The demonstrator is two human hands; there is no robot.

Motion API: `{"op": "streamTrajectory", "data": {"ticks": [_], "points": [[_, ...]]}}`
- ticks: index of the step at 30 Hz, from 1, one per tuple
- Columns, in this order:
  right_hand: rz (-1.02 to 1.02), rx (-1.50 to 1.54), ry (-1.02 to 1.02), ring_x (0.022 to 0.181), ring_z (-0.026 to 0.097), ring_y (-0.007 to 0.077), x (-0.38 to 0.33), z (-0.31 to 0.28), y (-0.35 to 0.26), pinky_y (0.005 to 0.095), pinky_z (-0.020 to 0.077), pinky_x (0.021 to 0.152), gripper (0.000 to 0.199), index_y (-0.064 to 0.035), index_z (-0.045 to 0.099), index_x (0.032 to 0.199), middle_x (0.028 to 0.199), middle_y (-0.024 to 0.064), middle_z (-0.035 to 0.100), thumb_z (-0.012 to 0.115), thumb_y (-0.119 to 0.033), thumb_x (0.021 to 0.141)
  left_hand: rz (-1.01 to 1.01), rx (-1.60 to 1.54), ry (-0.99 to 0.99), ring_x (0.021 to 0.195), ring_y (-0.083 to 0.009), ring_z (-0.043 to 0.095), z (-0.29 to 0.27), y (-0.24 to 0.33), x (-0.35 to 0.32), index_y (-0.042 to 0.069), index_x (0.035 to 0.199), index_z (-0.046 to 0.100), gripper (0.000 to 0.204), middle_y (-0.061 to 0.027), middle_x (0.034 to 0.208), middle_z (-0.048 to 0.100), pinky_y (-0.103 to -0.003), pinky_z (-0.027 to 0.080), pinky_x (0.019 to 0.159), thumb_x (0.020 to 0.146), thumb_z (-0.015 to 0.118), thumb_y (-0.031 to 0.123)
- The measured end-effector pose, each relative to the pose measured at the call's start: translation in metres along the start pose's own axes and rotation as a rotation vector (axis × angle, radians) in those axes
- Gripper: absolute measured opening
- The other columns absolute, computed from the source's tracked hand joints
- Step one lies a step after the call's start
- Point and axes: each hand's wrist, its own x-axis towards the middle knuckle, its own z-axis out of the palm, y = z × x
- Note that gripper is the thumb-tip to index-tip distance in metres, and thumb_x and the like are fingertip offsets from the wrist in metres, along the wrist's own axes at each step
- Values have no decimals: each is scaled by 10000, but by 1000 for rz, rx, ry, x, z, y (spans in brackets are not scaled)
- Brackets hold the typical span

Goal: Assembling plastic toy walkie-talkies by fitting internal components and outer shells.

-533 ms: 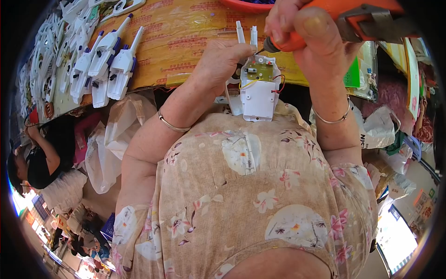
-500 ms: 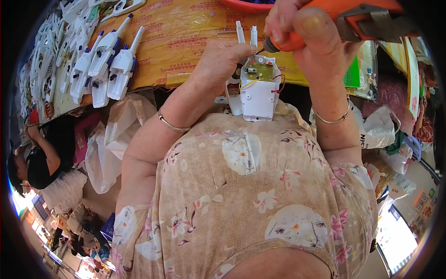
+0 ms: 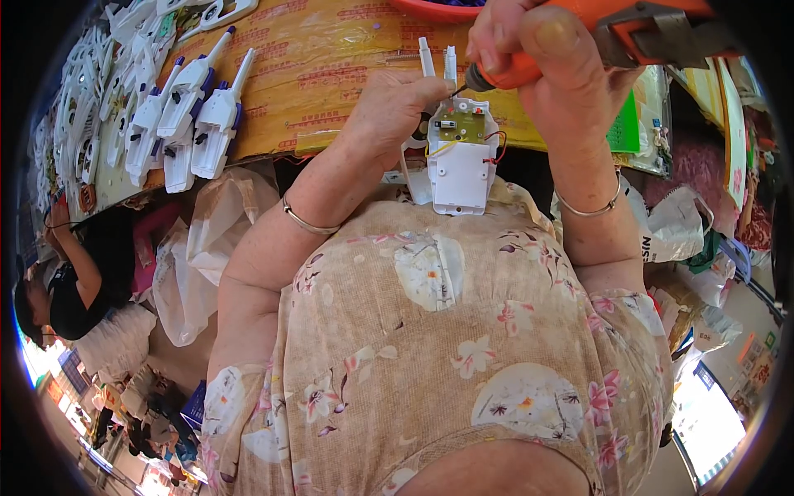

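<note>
A white plastic toy housing [image 3: 461, 183] is in front of my chest at the table's edge, with its inner side up. Fixed in its upper part is a green circuit board [image 3: 470, 126], with thin red and yellow wires at the sides. My left hand [image 3: 394, 106] is closed on the housing's upper left, by two white prongs [image 3: 427, 59] that stick out beyond the fingers. In my right hand [image 3: 564, 83] is an orange power screwdriver [image 3: 518, 73], gripped near its front. Its bit points at the housing's top corner, near my left thumb; whether it touches a screw I cannot tell.
Several white-and-purple toy housings [image 3: 217, 124] lie at the table's left, beside a pile of white plastic parts [image 3: 83, 116]. A red basin [image 3: 438, 8] stands at the far edge. A green sheet [image 3: 625, 128] lies right. Another person [image 3: 78, 285] sits at the left.
The power screwdriver and my right hand have shifted very slightly left and up. My left hand and the housing stay nearly in place. The person at left has moved an arm a little.
</note>
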Motion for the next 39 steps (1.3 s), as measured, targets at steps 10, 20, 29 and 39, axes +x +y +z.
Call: {"op": "streamTrajectory", "data": {"ticks": [10, 20, 29, 39], "points": [[-269, 253, -139, 597, 540, 72, 5, 1, -9, 206, 443, 555, 333, -39, 524, 851, 679, 13, 572, 787, -80, 651, 42, 0, 10, 554, -96, 546, 4, -2, 1, 11, 712, 646, 130, -23, 660, 609, -256, 438, 508, 786, 584, 97], [15, 107, -101, 593, 550, 101, -7, -3, -13, 208, 451, 550, 340, 2, 500, 858, 686, 45, 567, 770, -104, 679, 100, -14, 0, 574, -98, 560, 3, -9, 2, -20, 734, 656, 150, -41, 672, 622, -256, 435, 512, 791, 578, 94], [-197, 1242, -159, 676, 579, 171, 20, -11, 23, 287, 480, 619, 498, 18, 461, 1138, 827, 105, 584, 681, -283, 809, 60, 96, -201, 652, -121, 598, -7, 2, -4, -45, 867, 646, 174, -75, 776, 647, -249, 471, 584, 734, 613, 63], [-28, -261, -133, 781, 535, 81, -28, -53, 25, 202, 440, 688, 225, -19, 560, 1095, 912, 26, 592, 558, -94, 884, 98, 113, -204, 730, -112, 596, -14, 21, -19, -15, 963, 644, 263, -55, 860, 653, -250, 489, 654, 703, 610, 2]]}}
